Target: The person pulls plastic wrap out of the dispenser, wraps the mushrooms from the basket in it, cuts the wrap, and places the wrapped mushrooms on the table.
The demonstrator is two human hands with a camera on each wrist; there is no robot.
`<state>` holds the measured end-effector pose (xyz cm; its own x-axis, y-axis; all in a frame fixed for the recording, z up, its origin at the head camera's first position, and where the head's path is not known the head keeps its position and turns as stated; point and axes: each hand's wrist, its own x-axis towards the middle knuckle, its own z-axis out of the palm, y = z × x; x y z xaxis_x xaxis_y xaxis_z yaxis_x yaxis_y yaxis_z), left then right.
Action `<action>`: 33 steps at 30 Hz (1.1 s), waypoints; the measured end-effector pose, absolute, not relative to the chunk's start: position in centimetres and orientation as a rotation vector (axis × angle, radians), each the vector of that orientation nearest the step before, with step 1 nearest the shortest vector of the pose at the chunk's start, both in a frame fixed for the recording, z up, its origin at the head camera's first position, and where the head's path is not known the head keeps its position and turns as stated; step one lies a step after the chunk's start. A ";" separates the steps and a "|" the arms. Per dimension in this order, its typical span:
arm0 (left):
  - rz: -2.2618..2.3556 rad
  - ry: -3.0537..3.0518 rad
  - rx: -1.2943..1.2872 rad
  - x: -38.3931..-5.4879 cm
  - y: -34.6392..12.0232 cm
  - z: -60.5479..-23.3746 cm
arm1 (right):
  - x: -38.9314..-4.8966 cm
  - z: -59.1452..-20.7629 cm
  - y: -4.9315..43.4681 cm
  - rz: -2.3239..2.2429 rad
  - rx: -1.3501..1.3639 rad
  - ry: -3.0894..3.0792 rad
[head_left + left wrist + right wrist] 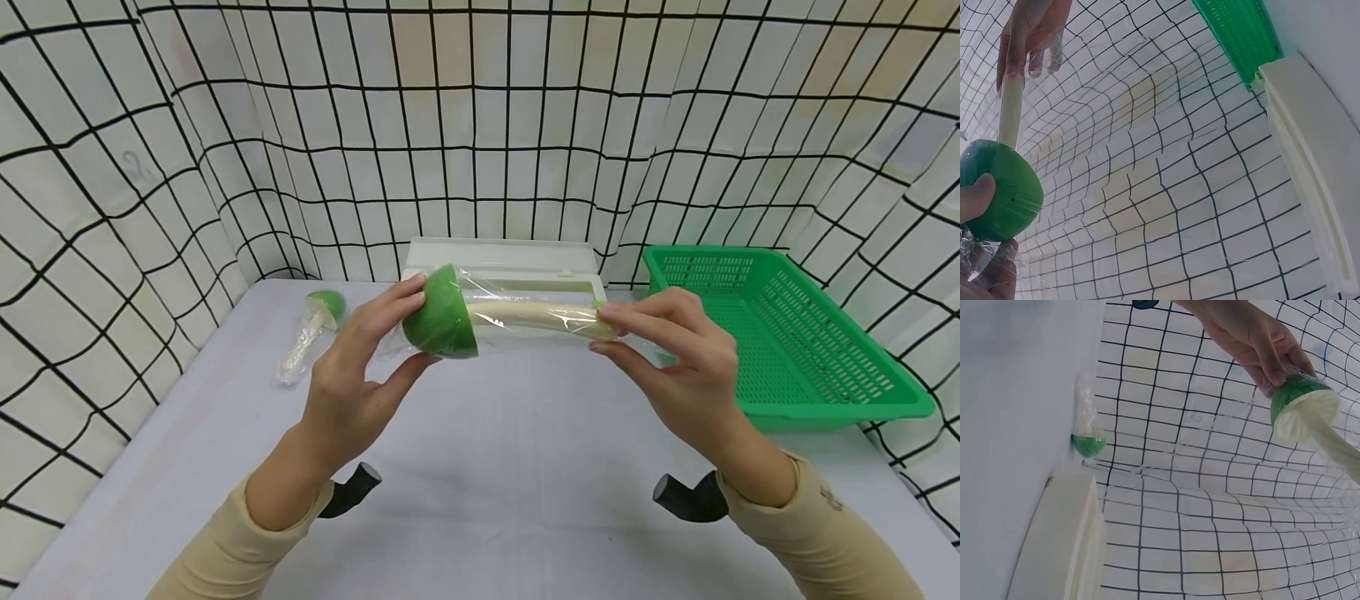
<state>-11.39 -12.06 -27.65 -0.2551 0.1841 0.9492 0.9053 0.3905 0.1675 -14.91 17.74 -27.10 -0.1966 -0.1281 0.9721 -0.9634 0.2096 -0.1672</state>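
A mushroom-shaped object with a green domed cap (442,317) and a long cream stem (536,317) lies sideways in the air above the table, clear plastic film around it. My left hand (356,358) grips the cap between thumb and fingers. At the other end, my right hand (678,354) pinches the stem's tip and the film. The left wrist view shows the cap's smooth top (1013,181) under my thumb, with loose film bunched below. Pale ridges (1319,409) line the cap's underside in the right wrist view.
A smaller wrapped green-capped piece (311,333) lies at the table's left. Behind my hands stands a long white box (502,250) with its lid raised and a lime-green part at one end. A green basket (817,412) sits at right. Black wire mesh (510,150) surrounds the table.
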 end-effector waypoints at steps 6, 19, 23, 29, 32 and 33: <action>-0.937 -1.679 -0.961 -11.0 -11.9 -27.6 | -14.5 -26.8 17.7 1.122 1.068 -1.519; -0.927 -1.615 -0.978 -10.1 -11.7 -27.3 | -13.6 -26.3 17.5 1.118 1.071 -1.470; -0.929 -1.587 -0.981 -9.9 -11.6 -27.2 | -13.4 -26.1 17.5 1.117 1.075 -1.451; -0.919 -1.563 -0.990 -9.6 -11.7 -27.1 | -13.1 -26.0 17.4 1.117 1.079 -1.430; -0.917 -1.556 -0.991 -9.5 -11.7 -27.1 | -13.0 -25.9 17.3 1.123 1.087 -1.405; -0.920 -1.554 -0.992 -9.5 -11.7 -27.1 | -13.0 -25.9 17.3 1.124 1.091 -1.401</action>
<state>-9.46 -11.68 -27.12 -0.1295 0.1403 0.9816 0.9279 0.3663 0.0700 -12.98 17.28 -25.91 -0.1001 -0.0596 0.9932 -0.9825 0.1634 -0.0892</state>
